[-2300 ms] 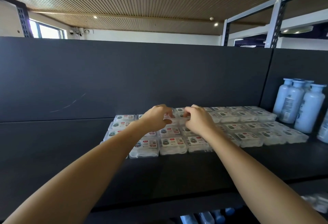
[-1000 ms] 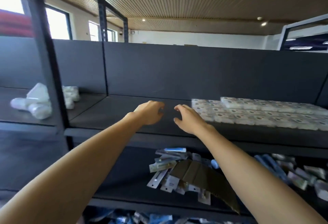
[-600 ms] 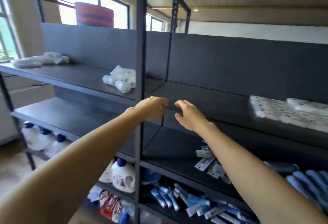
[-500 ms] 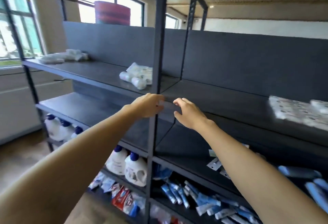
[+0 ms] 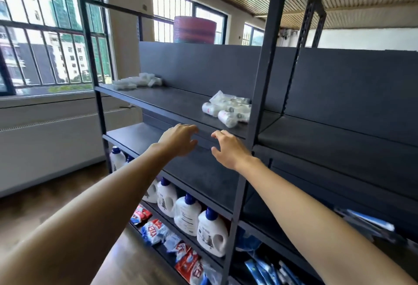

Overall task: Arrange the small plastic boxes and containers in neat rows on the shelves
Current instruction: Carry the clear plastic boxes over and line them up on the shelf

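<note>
Both hands empty, fingers loosely spread: left hand [image 5: 179,140], right hand [image 5: 228,149], just below the top shelf [image 5: 172,104]. Loose heap of small plastic containers [image 5: 228,109] lies on it, up-right of hands. Reach over the edge, grip one container at a time.

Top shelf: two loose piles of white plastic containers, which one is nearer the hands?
The pile of white containers beside the black upright post, just above the right hand. The other pile sits at the shelf's far window end.
</note>
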The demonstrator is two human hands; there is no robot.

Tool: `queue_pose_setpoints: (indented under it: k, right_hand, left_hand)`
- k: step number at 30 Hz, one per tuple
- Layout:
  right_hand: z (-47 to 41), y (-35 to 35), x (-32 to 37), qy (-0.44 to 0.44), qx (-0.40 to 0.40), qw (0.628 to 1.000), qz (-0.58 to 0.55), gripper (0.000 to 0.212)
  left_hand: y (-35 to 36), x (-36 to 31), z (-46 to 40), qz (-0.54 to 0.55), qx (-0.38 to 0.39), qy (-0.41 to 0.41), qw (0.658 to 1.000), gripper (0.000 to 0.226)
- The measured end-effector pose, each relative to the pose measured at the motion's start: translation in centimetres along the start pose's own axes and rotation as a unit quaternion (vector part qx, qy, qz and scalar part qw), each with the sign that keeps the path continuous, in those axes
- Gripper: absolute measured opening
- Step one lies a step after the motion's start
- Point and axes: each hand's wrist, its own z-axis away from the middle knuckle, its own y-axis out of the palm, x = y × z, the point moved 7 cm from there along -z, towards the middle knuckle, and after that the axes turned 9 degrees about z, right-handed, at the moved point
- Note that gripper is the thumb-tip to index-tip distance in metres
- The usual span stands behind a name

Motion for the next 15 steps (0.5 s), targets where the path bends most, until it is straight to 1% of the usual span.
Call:
queue_pose_setpoints:
  k: [6, 10, 13, 15]
  right_hand:
    - [-9.1, 1.1, 1.8, -0.020, -0.024, 0.999, -0.005, 0.044]
    - [-15.9, 2.4, 3.3, -0.030, -0.039, 0.999, -0.021, 0.045]
    - [-21.1, 3.7, 4.4, -0.044, -0.035, 0.998, -0.031, 0.047]
    - [-24.7, 4.4, 5.1, -0.048, -0.041, 0.998, -0.030, 0.046]
  left_hand:
    - [-1.1, 6.1, -5.0, -0.003, 0.007, -0.022, 1.000, 0.043]
    - [-1.9, 11.1, -9.8, -0.024, 0.003, -0.027, 0.999, 0.042]
    - [-2.1, 14.8, -13.7, -0.054, 0.018, -0.027, 0.998, 0.046]
    - [-2.6, 17.4, -16.3, -0.053, 0.014, -0.034, 0.998, 0.046]
